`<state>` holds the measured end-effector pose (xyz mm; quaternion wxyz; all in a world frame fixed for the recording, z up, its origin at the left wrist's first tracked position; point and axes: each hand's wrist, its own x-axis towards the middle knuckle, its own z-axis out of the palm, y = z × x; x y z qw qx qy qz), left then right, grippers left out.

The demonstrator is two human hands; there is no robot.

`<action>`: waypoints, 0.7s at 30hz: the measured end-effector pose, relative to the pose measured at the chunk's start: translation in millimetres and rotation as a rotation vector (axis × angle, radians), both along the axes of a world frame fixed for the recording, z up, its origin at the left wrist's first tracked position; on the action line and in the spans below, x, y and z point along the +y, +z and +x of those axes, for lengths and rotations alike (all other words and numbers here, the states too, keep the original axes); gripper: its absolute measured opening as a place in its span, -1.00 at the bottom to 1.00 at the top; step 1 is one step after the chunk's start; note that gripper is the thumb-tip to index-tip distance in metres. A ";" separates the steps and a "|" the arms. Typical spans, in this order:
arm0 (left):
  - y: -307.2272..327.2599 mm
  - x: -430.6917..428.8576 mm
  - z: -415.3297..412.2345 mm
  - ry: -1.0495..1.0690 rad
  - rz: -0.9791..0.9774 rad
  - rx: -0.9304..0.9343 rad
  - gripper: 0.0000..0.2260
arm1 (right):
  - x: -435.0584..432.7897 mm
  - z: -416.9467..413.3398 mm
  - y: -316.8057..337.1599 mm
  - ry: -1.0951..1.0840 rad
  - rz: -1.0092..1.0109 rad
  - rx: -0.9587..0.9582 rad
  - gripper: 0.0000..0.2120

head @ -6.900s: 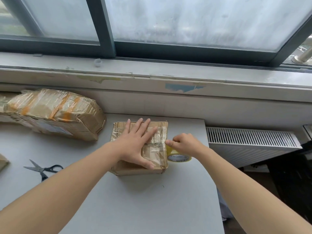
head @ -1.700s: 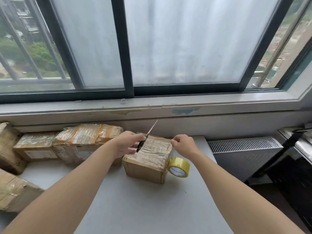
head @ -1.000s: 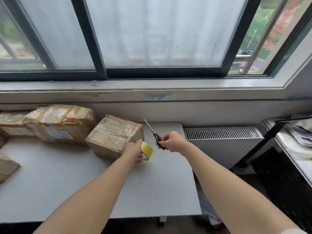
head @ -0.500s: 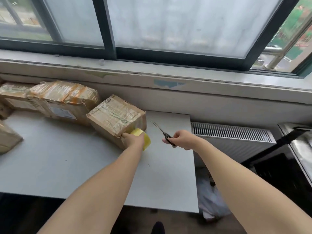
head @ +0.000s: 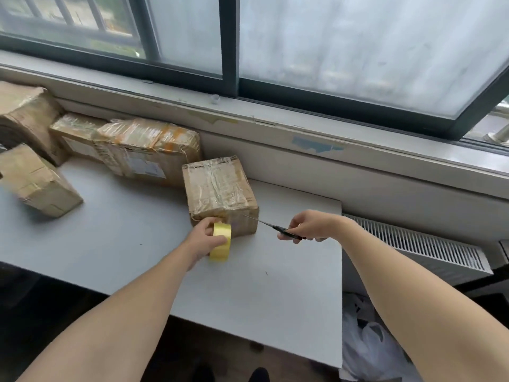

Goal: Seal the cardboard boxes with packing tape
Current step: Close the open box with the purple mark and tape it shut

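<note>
1. On the grey worktop (head: 132,244), toward its right end and close under the window sill (head: 303,128): a cardboard box (head: 217,188), flat on its base, with clear tape shining across the top and down the sides.
2. Held in the left grip (head: 202,239): a yellow tape roll (head: 220,244), with fingers curled over its top and the thumb on the near side. Roll standing on edge on the worktop, right against the near face of the box at its lower left.
3. Pinched in the right grip (head: 311,226): scissors (head: 275,228), dark handles tucked inside the curled fingers, blades showing as one thin line pointing left. Blade tip just beside the near right corner of the box; touching or not, cannot tell.
4. Behind and to the left of that box, along the wall: a parcel with orange tape (head: 148,150), then a flatter box (head: 74,130) partly hidden behind it, then a big crumpled box (head: 24,114) at the far left.
5. Well apart from the rest, nearer the front edge on the left: a small tilted box (head: 33,183).
6. Above the sill, a dark-framed window (head: 231,51) with frosted panes.
7. Right of the worktop, a white radiator (head: 427,246) under the sill; below it on the floor, white plastic bags (head: 369,348).
</note>
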<state>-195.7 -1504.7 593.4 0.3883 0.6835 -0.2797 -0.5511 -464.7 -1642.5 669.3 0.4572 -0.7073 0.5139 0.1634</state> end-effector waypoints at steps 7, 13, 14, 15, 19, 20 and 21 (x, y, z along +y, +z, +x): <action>1.2 42.0 49.9 -0.037 0.073 0.031 -0.62 | 9.0 64.1 -7.4 0.191 0.123 0.040 -0.52; -12.0 48.7 47.2 0.124 0.082 -0.013 -0.73 | 12.2 99.6 -13.4 0.255 0.144 0.041 -0.55; -13.3 49.1 45.7 0.133 0.084 -0.007 -0.71 | 12.0 103.1 -14.2 0.258 0.145 0.038 -0.55; -13.4 49.9 45.0 0.141 0.085 -0.006 -0.67 | 11.9 106.6 -14.4 0.262 0.143 0.036 -0.55; -11.8 53.1 44.0 0.152 0.092 -0.003 -0.49 | 11.4 116.4 -14.9 0.279 0.135 0.049 -0.48; -11.4 53.2 44.2 0.153 0.090 -0.001 -0.49 | 11.7 118.5 -15.7 0.289 0.132 0.048 -0.49; -11.3 53.0 44.9 0.154 0.093 -0.002 -0.48 | 12.6 120.7 -16.2 0.300 0.125 0.050 -0.52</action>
